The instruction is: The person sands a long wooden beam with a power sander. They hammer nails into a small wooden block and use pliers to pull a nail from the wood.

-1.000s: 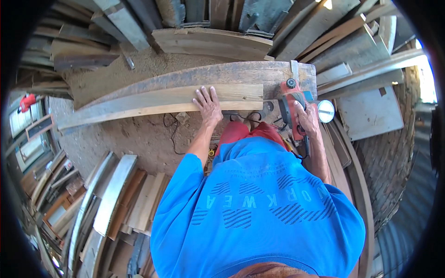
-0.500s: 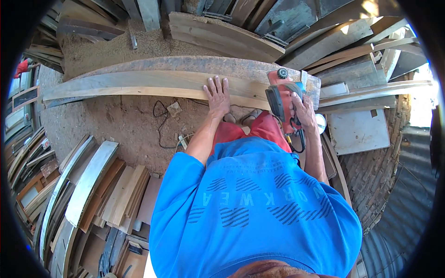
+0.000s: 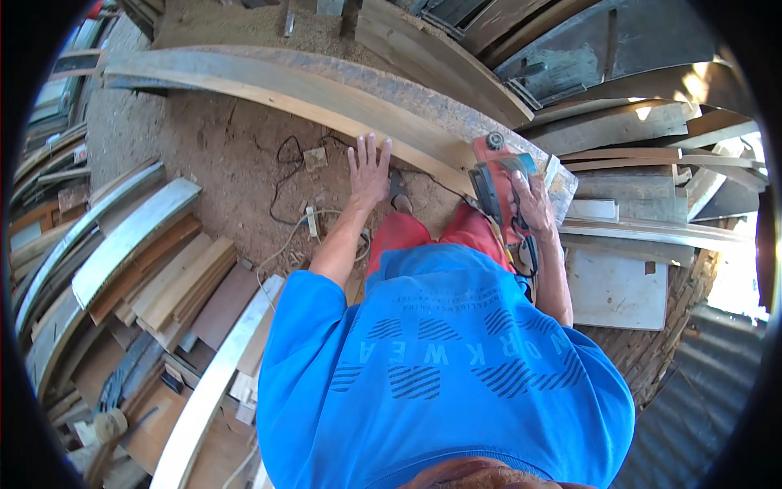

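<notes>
A long, pale wooden plank with a curved outline lies on a worn, thick timber bench. At the plank's right end is a red electric planer with a dark side and a round knob at its front. My right hand is wrapped round the planer's handle. Farther left, my left hand is spread out with its fingertips at the plank's near edge; whether they touch it I cannot tell. Its palm holds nothing. A dark cord hangs by the planer, below my right hand.
Stacked boards and curved white-edged pieces fill the left side. More planks lean at the far right, above a white panel. Sawdust is heaped behind the bench. A cable and wood scraps lie on the dirt floor.
The view has turned, so the plank now slants down to the right. My left hand has slid back from the plank's top to its near edge. My right hand keeps hold of the planer.
</notes>
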Action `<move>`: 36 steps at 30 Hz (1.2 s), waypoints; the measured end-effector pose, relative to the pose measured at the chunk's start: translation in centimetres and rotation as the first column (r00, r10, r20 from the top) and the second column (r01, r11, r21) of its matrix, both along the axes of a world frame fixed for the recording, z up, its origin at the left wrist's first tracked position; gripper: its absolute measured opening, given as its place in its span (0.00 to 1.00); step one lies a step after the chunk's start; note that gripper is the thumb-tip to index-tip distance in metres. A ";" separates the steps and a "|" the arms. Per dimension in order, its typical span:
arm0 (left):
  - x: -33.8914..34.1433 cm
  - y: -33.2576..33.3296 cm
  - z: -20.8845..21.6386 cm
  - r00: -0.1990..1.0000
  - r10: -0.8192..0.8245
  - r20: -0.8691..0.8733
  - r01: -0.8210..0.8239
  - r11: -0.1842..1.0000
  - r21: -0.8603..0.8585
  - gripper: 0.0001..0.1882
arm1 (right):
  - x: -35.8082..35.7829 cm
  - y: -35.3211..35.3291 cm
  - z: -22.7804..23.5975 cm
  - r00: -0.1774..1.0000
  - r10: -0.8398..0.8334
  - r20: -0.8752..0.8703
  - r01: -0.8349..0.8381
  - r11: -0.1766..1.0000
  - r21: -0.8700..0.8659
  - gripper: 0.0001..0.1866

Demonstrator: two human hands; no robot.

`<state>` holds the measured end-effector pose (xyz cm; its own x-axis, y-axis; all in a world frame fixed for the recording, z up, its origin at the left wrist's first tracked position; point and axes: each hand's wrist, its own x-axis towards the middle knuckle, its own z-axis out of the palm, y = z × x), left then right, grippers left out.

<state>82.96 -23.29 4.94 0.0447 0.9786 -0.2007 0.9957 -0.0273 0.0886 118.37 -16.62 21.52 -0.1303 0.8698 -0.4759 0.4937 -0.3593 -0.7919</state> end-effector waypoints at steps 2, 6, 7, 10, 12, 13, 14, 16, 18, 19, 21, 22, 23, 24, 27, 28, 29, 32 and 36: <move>1.5 -0.2 1.7 0.987 0.143 0.065 -0.138 0.987 -0.088 0.59 | 0.9 0.3 -0.5 0.997 0.082 -0.017 -0.082 0.997 -0.006 0.30; 6.2 -2.4 1.7 0.934 0.333 0.125 -0.315 0.938 -0.145 0.55 | 2.5 0.9 -0.6 0.969 0.245 -0.042 -0.245 0.970 -0.004 0.32; 7.5 -3.4 1.2 0.930 0.347 0.123 -0.328 0.933 -0.150 0.55 | 3.0 1.1 -0.4 0.959 0.279 -0.036 -0.281 0.959 -0.040 0.32; 11.3 -9.1 -4.3 0.898 0.421 0.132 -0.357 0.870 -0.341 0.42 | 4.1 1.4 0.2 0.926 0.372 -0.059 -0.377 0.920 -0.107 0.32; 14.3 -11.6 -6.6 0.835 0.501 0.226 -0.335 0.790 -0.514 0.40 | 5.1 1.5 0.1 0.916 0.399 -0.037 -0.400 0.910 -0.108 0.32; 16.2 -11.9 -5.3 0.785 0.556 0.273 -0.287 0.717 -0.635 0.39 | 6.2 1.3 0.0 0.922 0.385 -0.031 -0.386 0.916 -0.108 0.32; 17.5 -12.8 -4.8 0.726 0.610 0.318 -0.231 0.651 -0.723 0.38 | 6.9 1.2 -0.1 0.924 0.382 -0.014 -0.382 0.919 -0.095 0.32; 19.6 -14.1 -3.5 0.656 0.669 0.350 -0.167 0.581 -0.797 0.37 | 8.4 0.9 -0.4 0.924 0.383 0.002 -0.382 0.921 -0.081 0.32; 21.2 -14.8 -2.7 0.812 0.492 0.314 -0.060 0.606 -0.793 0.36 | 9.5 0.6 -1.0 0.897 0.442 0.029 -0.440 0.897 -0.046 0.31; 21.4 -14.8 -2.8 0.807 0.500 0.314 -0.066 0.605 -0.793 0.36 | 9.9 0.2 -1.3 0.899 0.437 0.017 -0.437 0.899 -0.022 0.30; 21.4 -14.8 -3.1 0.783 0.548 0.295 -0.109 0.587 -0.802 0.37 | 10.4 -0.3 -1.8 0.893 0.449 -0.034 -0.450 0.893 0.000 0.29; 21.3 -15.0 -4.0 0.776 0.557 0.295 -0.114 0.584 -0.803 0.37 | 10.4 -0.5 -2.0 0.885 0.458 -0.087 -0.458 0.889 0.021 0.27; 21.1 -15.2 -5.2 0.754 0.585 0.299 -0.152 0.598 -0.787 0.37 | 10.3 -0.4 -2.3 0.876 0.451 -0.168 -0.462 0.887 -0.028 0.28; 20.9 -15.3 -6.2 0.731 0.612 0.303 -0.191 0.610 -0.769 0.37 | 10.2 -0.6 -2.6 0.872 0.460 -0.170 -0.471 0.882 -0.030 0.28; 21.1 -14.5 -6.8 0.738 0.613 0.283 -0.222 0.617 -0.755 0.36 | 8.7 -0.7 -2.5 0.849 0.468 -0.244 -0.499 0.862 -0.086 0.32; 21.4 -14.0 -6.5 0.740 0.609 0.285 -0.214 0.616 -0.758 0.36 | 8.6 -1.0 -2.8 0.854 0.462 -0.241 -0.493 0.865 -0.091 0.32; 21.6 -13.2 -5.9 0.745 0.600 0.292 -0.199 0.618 -0.761 0.36 | 8.4 -1.2 -3.3 0.837 0.484 -0.255 -0.520 0.849 -0.097 0.32; 22.7 -11.7 -4.8 0.745 0.579 0.330 -0.147 0.625 -0.767 0.34 | 8.0 -1.7 -4.6 0.796 0.543 -0.268 -0.581 0.810 -0.083 0.33; 25.0 -11.6 -6.1 0.752 0.491 0.440 -0.058 0.714 -0.697 0.31 | 7.8 -2.0 -6.6 0.747 0.636 -0.193 -0.651 0.759 -0.020 0.33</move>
<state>107.99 -34.91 -1.12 0.1086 0.6209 -0.7763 0.6922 0.5133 0.5074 126.20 -18.61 14.92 -0.7273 0.5100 -0.4594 0.4973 -0.0698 -0.8648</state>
